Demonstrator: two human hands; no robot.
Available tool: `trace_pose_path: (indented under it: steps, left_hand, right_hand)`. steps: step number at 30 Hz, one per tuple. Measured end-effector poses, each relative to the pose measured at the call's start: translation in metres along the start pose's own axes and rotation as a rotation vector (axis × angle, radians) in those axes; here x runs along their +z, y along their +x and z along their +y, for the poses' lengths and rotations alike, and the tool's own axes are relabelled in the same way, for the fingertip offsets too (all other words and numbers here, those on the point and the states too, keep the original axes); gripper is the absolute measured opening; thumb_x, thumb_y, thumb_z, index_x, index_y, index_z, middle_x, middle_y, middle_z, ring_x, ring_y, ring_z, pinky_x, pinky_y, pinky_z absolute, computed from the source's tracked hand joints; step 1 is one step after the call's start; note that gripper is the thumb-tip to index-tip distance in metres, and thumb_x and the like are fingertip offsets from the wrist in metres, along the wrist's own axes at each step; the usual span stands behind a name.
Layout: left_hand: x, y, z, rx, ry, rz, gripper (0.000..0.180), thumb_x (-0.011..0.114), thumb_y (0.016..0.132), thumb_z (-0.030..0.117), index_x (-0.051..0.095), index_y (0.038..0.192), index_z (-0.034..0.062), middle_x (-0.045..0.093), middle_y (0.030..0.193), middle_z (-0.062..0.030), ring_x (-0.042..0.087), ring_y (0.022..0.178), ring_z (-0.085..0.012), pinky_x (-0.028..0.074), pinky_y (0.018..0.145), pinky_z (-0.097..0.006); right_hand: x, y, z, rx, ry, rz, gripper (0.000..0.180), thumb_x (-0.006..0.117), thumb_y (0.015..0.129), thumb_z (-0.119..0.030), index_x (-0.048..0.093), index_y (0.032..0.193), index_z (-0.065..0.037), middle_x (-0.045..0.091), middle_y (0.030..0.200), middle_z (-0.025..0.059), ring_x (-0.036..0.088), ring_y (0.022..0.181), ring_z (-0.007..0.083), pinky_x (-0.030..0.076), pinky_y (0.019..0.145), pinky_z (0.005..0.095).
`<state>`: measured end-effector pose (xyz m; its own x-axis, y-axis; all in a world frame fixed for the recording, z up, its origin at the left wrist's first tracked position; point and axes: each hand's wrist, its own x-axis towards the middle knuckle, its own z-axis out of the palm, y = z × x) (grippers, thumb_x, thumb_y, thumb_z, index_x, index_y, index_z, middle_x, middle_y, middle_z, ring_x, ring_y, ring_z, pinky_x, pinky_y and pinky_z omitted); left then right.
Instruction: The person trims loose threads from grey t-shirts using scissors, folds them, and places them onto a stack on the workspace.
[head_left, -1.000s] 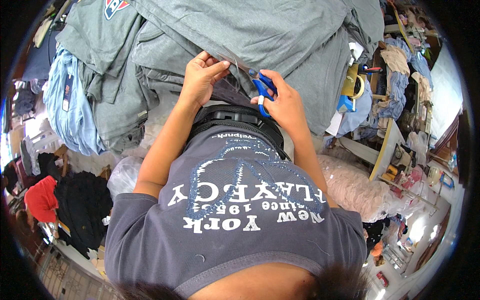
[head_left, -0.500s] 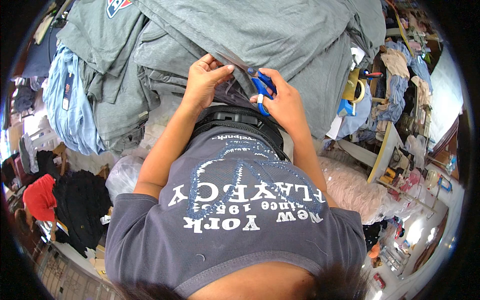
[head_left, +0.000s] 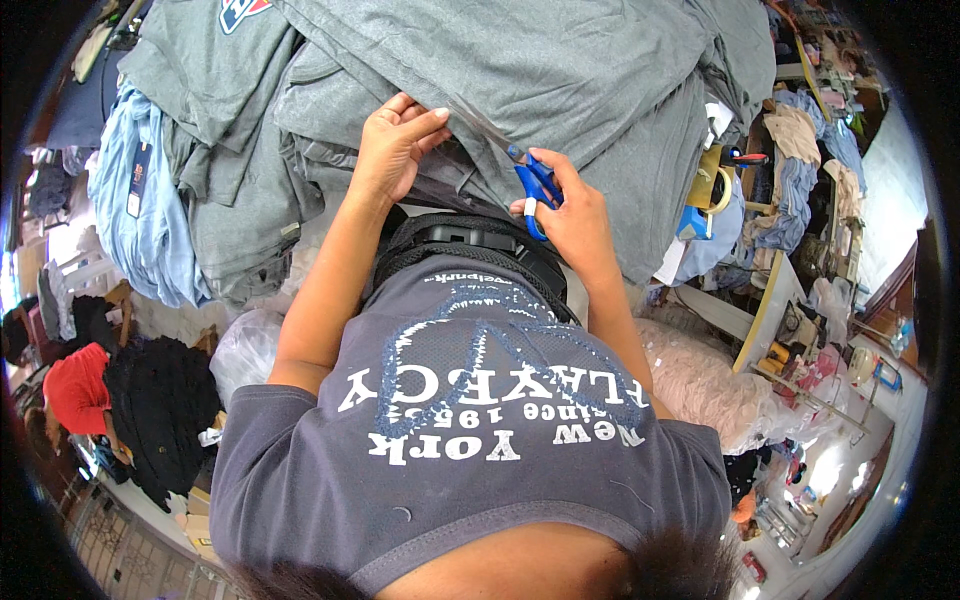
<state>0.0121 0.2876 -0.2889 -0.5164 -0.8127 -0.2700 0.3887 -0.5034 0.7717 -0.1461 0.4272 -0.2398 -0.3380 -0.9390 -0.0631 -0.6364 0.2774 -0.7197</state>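
A pair of blue-handled scissors (head_left: 538, 188) sits in my right hand (head_left: 578, 215), fingers and thumb through the handle loops. Its metal blades point up and left across the grey garment (head_left: 560, 80), toward my left fingertips; they look nearly together. My left hand (head_left: 393, 150) is closed in a pinch at an edge of the grey cloth, thumb against the fingers, just left of the blade tips. What exactly lies between those fingertips is hard to make out. Folds of the grey garments spread in front of both hands and hang down toward my waist.
Light blue garments (head_left: 128, 200) with a dark tag hang at the left. A yellowish tape roll (head_left: 722, 190) and a blue object (head_left: 693, 224) lie right of the pile. A person in red (head_left: 76, 390) bends by black cloth (head_left: 165, 415). Pink fabric (head_left: 700, 375) is bundled at my right.
My left hand has shifted slightly left and up, away from the scissors. My right hand has moved a little right and down with the scissors, whose blades look closer together.
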Motion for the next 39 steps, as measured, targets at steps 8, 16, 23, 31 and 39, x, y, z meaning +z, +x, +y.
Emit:
trace_pose_path:
  steps: [8,16,23,31,39]
  left_hand:
    - [0.001,0.002,0.0,0.006,0.043,0.019,0.032,0.058,0.076,0.0,0.047,0.106,0.0026,0.059,0.094,-0.0056,0.057,0.082,-0.0121,0.049,0.069,-0.025]
    - [0.001,-0.003,0.001,-0.011,0.033,-0.008,0.034,0.057,0.076,0.001,0.046,0.108,0.0043,0.059,0.094,-0.004,0.057,0.081,-0.0107,0.049,0.067,-0.024]
    - [0.002,-0.005,0.006,-0.023,0.022,-0.008,0.034,0.058,0.076,0.001,0.045,0.108,0.0041,0.06,0.089,-0.0035,0.057,0.077,-0.0097,0.048,0.065,-0.024]
    - [0.005,-0.005,0.008,-0.011,0.039,0.005,0.033,0.058,0.076,0.001,0.047,0.107,0.004,0.06,0.09,-0.0037,0.057,0.076,-0.0101,0.048,0.065,-0.024]
    - [0.0,-0.002,0.001,-0.011,0.043,0.043,0.027,0.059,0.077,0.004,0.052,0.103,0.0037,0.06,0.092,-0.0019,0.056,0.081,-0.0092,0.045,0.07,-0.024]
  right_hand:
    - [0.0,0.006,0.0,0.037,0.001,-0.036,0.054,0.074,0.06,-0.023,0.05,0.107,-0.012,0.059,0.074,0.0112,0.058,0.065,0.023,0.045,0.059,0.033]
    - [0.005,0.012,-0.004,0.026,0.055,-0.067,0.055,0.074,0.058,-0.023,0.05,0.106,-0.012,0.058,0.075,0.0092,0.056,0.064,0.0192,0.045,0.059,0.0314]
    - [0.009,0.015,0.003,-0.009,0.1,-0.081,0.057,0.075,0.058,-0.023,0.05,0.107,-0.012,0.058,0.076,0.0076,0.055,0.064,0.0181,0.045,0.059,0.0301]
    - [0.009,0.012,0.001,-0.031,0.103,-0.054,0.054,0.074,0.06,-0.019,0.05,0.107,-0.011,0.058,0.082,0.0102,0.055,0.069,0.0203,0.044,0.06,0.0291]
    - [0.009,0.008,0.001,0.013,0.036,-0.053,0.054,0.073,0.06,-0.021,0.05,0.108,-0.012,0.057,0.078,0.013,0.056,0.068,0.0229,0.044,0.06,0.0319]
